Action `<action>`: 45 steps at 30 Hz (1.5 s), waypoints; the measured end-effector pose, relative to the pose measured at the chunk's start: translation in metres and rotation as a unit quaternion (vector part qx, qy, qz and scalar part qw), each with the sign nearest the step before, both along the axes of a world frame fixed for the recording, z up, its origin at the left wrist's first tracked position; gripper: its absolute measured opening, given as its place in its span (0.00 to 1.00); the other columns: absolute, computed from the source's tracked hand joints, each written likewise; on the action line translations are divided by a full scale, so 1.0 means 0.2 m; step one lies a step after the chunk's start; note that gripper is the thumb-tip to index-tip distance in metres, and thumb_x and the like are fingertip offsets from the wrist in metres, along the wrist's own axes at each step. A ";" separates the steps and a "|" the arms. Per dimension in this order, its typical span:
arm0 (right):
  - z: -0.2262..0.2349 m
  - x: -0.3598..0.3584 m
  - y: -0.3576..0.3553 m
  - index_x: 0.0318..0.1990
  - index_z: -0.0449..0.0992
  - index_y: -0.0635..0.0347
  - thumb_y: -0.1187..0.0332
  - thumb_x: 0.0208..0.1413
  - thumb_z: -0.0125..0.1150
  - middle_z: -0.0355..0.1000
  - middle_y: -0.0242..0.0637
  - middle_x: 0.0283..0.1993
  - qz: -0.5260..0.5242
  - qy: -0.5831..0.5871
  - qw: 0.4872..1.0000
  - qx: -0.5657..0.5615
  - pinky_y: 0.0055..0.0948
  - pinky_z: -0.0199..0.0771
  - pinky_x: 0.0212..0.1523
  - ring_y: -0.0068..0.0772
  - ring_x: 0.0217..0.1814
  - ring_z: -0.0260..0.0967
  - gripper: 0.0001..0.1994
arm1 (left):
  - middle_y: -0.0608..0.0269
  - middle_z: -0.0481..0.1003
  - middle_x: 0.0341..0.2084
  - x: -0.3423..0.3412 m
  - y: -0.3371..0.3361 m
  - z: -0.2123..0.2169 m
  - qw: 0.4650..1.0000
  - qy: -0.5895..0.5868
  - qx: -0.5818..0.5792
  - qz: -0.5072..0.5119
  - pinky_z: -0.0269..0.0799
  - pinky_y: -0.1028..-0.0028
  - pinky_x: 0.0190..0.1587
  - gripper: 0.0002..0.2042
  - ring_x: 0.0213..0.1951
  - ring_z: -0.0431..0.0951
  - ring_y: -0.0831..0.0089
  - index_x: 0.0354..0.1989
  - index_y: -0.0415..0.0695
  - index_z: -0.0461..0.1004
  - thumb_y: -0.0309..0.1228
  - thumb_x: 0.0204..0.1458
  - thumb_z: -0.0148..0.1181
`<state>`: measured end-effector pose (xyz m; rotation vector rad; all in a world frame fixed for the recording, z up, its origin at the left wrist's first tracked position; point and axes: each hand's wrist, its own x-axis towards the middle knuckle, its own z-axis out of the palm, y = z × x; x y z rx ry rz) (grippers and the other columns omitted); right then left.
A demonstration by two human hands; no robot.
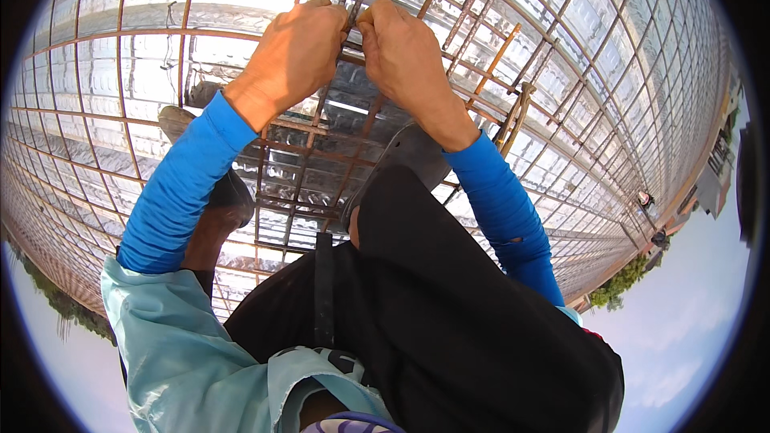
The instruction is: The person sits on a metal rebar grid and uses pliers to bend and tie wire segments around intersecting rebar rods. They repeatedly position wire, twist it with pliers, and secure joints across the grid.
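Note:
My left hand (295, 54) and my right hand (405, 56) meet fingertip to fingertip at a crossing of rusty steel bars in the rebar grid (481, 72). Both pinch something thin at that crossing, likely a tie wire (354, 18), mostly hidden by the fingers. Both arms wear bright blue sleeves. My knees in black trousers (417, 289) and two dark shoes, one (228, 196) on the left and one (405, 164) on the right, rest on the bars below the hands.
The rebar mesh lies over shiny corrugated metal decking (144, 56) that spreads in every direction. A bundle of short bars (517, 112) sits right of my right wrist. Distant people (646, 200), trees and sky show at the right rim.

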<state>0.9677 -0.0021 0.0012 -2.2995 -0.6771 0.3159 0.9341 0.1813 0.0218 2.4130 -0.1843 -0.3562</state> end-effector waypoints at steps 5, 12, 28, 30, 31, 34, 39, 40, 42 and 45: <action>-0.04 -0.10 0.02 0.41 0.70 0.62 0.76 0.60 0.62 0.77 0.48 0.35 -0.060 -0.014 0.998 0.022 0.49 0.76 0.30 0.58 0.33 0.77 0.06 | 0.45 0.76 0.37 0.10 0.08 -0.01 0.990 -0.024 0.035 -0.132 0.75 0.51 0.46 0.05 0.43 0.78 0.40 0.38 0.34 0.74 0.16 0.54 0.58; -0.02 -0.16 0.06 0.38 0.69 0.61 0.76 0.58 0.60 0.74 0.47 0.31 -0.088 -0.053 0.995 0.004 0.49 0.72 0.25 0.55 0.28 0.75 0.06 | 0.49 0.78 0.38 0.20 0.16 0.00 0.955 -0.154 0.027 -0.253 0.79 0.56 0.50 0.10 0.45 0.80 0.44 0.42 0.35 0.76 0.18 0.51 0.63; 0.14 -0.40 0.21 0.71 0.60 0.79 0.77 0.66 0.52 0.75 0.51 0.36 -0.198 0.256 0.930 0.174 0.41 0.74 0.40 0.47 0.35 0.75 0.27 | 0.67 0.75 0.38 0.52 0.17 0.00 0.723 -0.271 0.211 -0.599 0.75 0.64 0.54 0.11 0.47 0.78 0.69 0.40 0.48 0.79 0.39 0.53 0.67; 0.15 -0.43 0.27 0.75 0.52 0.79 0.77 0.66 0.52 0.73 0.47 0.35 -0.209 0.272 0.915 0.214 0.38 0.73 0.39 0.38 0.33 0.72 0.32 | 0.66 0.75 0.38 0.52 0.16 0.00 0.745 -0.263 0.201 -0.580 0.76 0.63 0.52 0.10 0.46 0.78 0.67 0.40 0.47 0.79 0.38 0.54 0.67; 0.15 -0.43 0.29 0.76 0.50 0.79 0.77 0.67 0.51 0.73 0.46 0.34 -0.201 0.264 0.917 0.220 0.36 0.73 0.39 0.36 0.32 0.71 0.32 | 0.65 0.75 0.38 0.51 0.17 0.00 0.762 -0.258 0.199 -0.560 0.76 0.63 0.52 0.10 0.46 0.79 0.66 0.40 0.47 0.79 0.38 0.55 0.67; 0.12 -0.44 0.31 0.78 0.45 0.78 0.76 0.69 0.51 0.71 0.40 0.35 -0.186 0.265 0.918 0.229 0.30 0.71 0.37 0.28 0.32 0.67 0.34 | 0.63 0.76 0.39 0.46 0.17 -0.01 0.820 -0.252 0.185 -0.480 0.77 0.61 0.50 0.10 0.45 0.80 0.63 0.40 0.46 0.79 0.37 0.56 0.67; 0.12 -0.43 0.22 0.79 0.44 0.75 0.73 0.73 0.51 0.70 0.31 0.38 -0.168 0.330 0.897 0.241 0.21 0.68 0.37 0.18 0.35 0.63 0.34 | 0.60 0.77 0.39 0.29 0.21 -0.03 0.938 -0.195 0.143 -0.248 0.79 0.58 0.47 0.09 0.42 0.82 0.57 0.40 0.44 0.80 0.36 0.58 0.67; 0.11 -0.43 0.20 0.79 0.43 0.75 0.74 0.71 0.51 0.71 0.35 0.37 -0.164 0.318 0.902 0.240 0.24 0.69 0.36 0.22 0.33 0.65 0.35 | 0.58 0.78 0.40 0.23 0.22 -0.05 0.969 -0.160 0.103 -0.159 0.79 0.56 0.45 0.09 0.41 0.82 0.54 0.40 0.42 0.79 0.35 0.60 0.66; 0.08 -0.44 0.18 0.79 0.42 0.74 0.77 0.68 0.52 0.73 0.43 0.35 -0.153 0.293 0.913 0.239 0.31 0.70 0.35 0.29 0.31 0.68 0.37 | 0.47 0.82 0.35 0.13 0.21 -0.03 0.989 -0.144 0.031 -0.034 0.80 0.56 0.35 0.07 0.33 0.82 0.44 0.39 0.38 0.81 0.29 0.61 0.62; 0.08 -0.43 0.20 0.79 0.41 0.75 0.77 0.67 0.53 0.75 0.44 0.37 -0.138 0.303 0.912 0.238 0.32 0.70 0.33 0.29 0.30 0.68 0.37 | 0.43 0.80 0.23 -0.02 0.15 0.04 0.991 -0.023 -0.084 0.101 0.76 0.59 0.32 0.11 0.27 0.82 0.49 0.36 0.32 0.80 0.28 0.62 0.56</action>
